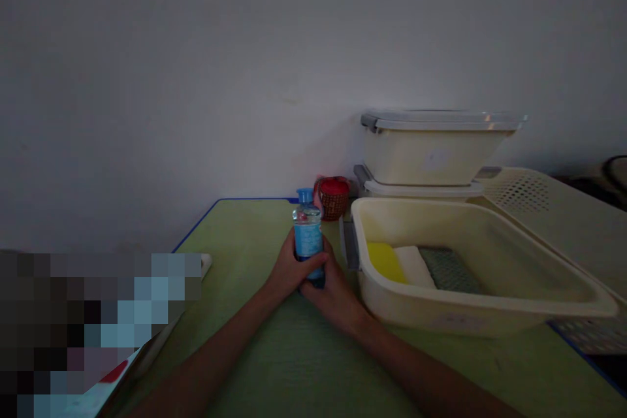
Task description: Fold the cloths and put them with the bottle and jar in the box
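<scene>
A small clear bottle [307, 230] with a blue cap and blue label stands upright on the green table [245, 235]. My left hand [289, 269] wraps its lower left side. My right hand [332, 287] cups the bottle's base from the right. Both hands are closed around it.
A cream tub [482, 304] to the right holds a yellow sponge [386, 261], a white cloth and a dark scouring pad. Behind it stand stacked lidded containers [435, 153] and a perforated lid [548, 209]. A small basket with a red top [334, 199] sits by the wall.
</scene>
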Motion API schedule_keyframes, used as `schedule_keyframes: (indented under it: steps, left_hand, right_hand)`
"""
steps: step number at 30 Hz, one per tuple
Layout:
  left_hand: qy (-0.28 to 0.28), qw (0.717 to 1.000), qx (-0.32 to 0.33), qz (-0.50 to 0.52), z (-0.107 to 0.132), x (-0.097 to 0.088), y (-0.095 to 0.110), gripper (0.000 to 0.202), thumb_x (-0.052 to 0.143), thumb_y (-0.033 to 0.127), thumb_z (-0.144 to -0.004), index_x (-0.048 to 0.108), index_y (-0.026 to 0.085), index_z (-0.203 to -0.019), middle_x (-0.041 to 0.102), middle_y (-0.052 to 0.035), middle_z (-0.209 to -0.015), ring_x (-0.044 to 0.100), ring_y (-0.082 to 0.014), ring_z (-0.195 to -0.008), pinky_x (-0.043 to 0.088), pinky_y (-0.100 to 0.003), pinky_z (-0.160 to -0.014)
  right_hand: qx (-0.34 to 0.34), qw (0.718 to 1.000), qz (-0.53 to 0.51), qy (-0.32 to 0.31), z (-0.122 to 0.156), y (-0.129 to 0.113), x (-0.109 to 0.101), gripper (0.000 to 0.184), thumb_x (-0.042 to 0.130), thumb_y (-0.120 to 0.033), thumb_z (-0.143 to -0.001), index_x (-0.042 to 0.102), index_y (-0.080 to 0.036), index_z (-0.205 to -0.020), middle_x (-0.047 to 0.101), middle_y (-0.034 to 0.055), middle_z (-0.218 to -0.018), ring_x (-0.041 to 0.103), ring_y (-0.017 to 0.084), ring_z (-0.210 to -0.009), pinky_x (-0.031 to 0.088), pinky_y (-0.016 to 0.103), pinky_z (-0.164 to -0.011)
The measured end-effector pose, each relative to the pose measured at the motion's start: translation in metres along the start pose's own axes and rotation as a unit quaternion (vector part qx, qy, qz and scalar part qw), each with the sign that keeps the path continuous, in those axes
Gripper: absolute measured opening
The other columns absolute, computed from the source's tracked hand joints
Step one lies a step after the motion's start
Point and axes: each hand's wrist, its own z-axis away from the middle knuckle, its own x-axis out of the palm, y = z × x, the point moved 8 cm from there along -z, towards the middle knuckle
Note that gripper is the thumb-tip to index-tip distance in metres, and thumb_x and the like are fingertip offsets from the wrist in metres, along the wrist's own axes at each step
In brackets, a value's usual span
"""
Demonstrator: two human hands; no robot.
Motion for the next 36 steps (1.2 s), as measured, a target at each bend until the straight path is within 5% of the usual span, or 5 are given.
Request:
schedule_keyframes:
  steps: [8,17,26,36]
  left_hand:
    - [-0.037,0.991,-0.034,0.126,0.006,0.002,-0.005,0.042,0.064,0.034,-0.065,0.05,0.019,-0.102,0.057,-0.0006,-0.086,0.053,-0.0166,-0.083,0.043,-0.027,-0.075]
    - [0.002,1.0,-0.002,0.03,0.002,0.002,0.002,0.048,0.074,0.03,-0.053,0.047,0.018,-0.091,0.056,0.0021,-0.077,0.053,-0.0148,-0.07,0.044,-0.027,-0.068]
    - [-0.054,0.985,-0.062,0.152,0.005,0.008,-0.009,0.043,0.068,0.032,-0.061,0.049,0.018,-0.096,0.059,-0.0007,-0.084,0.055,-0.0164,-0.079,0.044,-0.026,-0.071]
    - [-0.016,0.999,-0.024,0.028,0.001,0.004,-0.003,0.046,0.074,0.029,-0.052,0.046,0.018,-0.088,0.054,0.004,-0.072,0.05,-0.0119,-0.064,0.043,-0.024,-0.062]
  right_hand:
    - [0.014,1.0,-0.004,-0.009,0.0,0.007,-0.003,0.072,0.051,-0.018,-0.067,0.023,-0.022,-0.134,0.049,0.0077,-0.122,0.047,0.021,-0.112,0.033,0.04,-0.1]
    - [0.003,1.0,0.012,0.003,-0.001,0.003,-0.003,0.069,0.054,-0.016,-0.064,0.031,-0.022,-0.129,0.051,0.0075,-0.12,0.047,0.022,-0.112,0.039,0.038,-0.095]
    - [0.028,0.999,-0.022,0.02,-0.002,0.01,-0.009,0.068,0.052,-0.015,-0.065,0.033,-0.026,-0.129,0.047,0.0048,-0.126,0.045,0.021,-0.114,0.037,0.038,-0.096]
    - [-0.018,1.0,-0.003,0.016,-0.002,0.005,-0.005,0.068,0.053,-0.015,-0.064,0.034,-0.023,-0.129,0.047,0.006,-0.125,0.045,0.02,-0.113,0.034,0.036,-0.099]
